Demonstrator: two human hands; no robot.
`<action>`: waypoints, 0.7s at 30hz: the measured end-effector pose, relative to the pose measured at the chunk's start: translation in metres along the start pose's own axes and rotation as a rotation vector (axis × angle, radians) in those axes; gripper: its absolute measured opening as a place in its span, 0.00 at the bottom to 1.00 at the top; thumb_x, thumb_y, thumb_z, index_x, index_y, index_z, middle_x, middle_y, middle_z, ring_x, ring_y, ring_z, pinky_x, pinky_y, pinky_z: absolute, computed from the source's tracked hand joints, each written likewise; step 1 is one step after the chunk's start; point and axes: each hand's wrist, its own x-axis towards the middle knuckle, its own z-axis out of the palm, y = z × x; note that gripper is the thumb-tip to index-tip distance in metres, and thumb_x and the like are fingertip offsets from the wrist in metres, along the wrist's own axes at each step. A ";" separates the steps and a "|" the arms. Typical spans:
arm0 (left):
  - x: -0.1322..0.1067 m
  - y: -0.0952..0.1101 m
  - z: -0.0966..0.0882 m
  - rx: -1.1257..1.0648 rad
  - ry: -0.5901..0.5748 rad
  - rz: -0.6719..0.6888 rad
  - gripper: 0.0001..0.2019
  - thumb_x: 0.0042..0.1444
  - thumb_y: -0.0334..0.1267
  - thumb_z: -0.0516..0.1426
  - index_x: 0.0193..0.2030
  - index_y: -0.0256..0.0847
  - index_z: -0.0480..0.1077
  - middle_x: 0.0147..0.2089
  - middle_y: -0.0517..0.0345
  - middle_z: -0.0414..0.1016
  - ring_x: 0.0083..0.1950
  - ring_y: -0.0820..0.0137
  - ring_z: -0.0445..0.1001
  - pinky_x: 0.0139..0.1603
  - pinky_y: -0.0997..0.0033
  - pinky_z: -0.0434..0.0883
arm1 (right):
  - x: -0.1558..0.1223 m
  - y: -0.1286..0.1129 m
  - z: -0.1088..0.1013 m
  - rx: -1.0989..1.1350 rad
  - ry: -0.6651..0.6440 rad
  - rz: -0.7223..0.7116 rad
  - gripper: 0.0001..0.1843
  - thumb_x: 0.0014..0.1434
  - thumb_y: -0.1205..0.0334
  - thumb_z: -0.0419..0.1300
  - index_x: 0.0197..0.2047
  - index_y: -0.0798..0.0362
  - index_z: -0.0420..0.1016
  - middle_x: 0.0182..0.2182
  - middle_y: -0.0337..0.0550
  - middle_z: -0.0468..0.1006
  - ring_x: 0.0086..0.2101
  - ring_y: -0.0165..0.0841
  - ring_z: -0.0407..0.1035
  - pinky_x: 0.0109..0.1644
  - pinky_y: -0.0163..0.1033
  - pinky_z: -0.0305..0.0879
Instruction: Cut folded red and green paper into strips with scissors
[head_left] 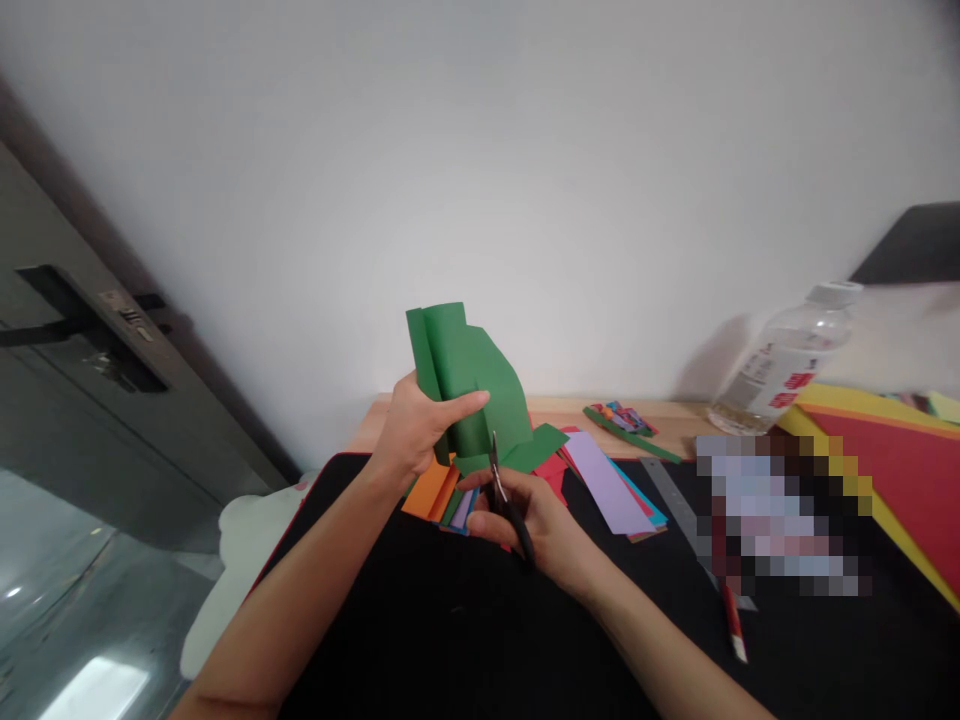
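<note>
My left hand grips a folded sheet of green paper and holds it upright above the desk. My right hand is closed round the black handles of a pair of scissors. The blades point up into the lower edge of the green paper. Under both hands lie several cut paper pieces, orange, lilac, red and blue.
A black mat covers the wooden desk. A clear plastic bottle stands at the right, with red and yellow sheets beside it. A metal ruler and a red-tipped pen lie on the mat. A door with a handle is at the left.
</note>
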 end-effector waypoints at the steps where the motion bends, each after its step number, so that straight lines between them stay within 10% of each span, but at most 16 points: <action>1: 0.000 0.000 0.000 0.001 0.001 0.001 0.22 0.33 0.35 0.69 0.39 0.35 0.72 0.36 0.51 0.77 0.33 0.64 0.76 0.38 0.59 0.75 | 0.000 0.000 0.000 0.000 -0.001 -0.002 0.23 0.45 0.52 0.69 0.40 0.57 0.71 0.22 0.32 0.64 0.22 0.23 0.54 0.26 0.31 0.49; 21: -0.001 0.000 -0.002 0.004 -0.025 0.026 0.20 0.35 0.34 0.68 0.39 0.36 0.73 0.36 0.51 0.77 0.33 0.63 0.76 0.36 0.60 0.75 | -0.001 -0.004 0.000 -0.046 0.011 0.027 0.25 0.46 0.46 0.66 0.40 0.56 0.70 0.23 0.34 0.66 0.22 0.24 0.55 0.25 0.32 0.49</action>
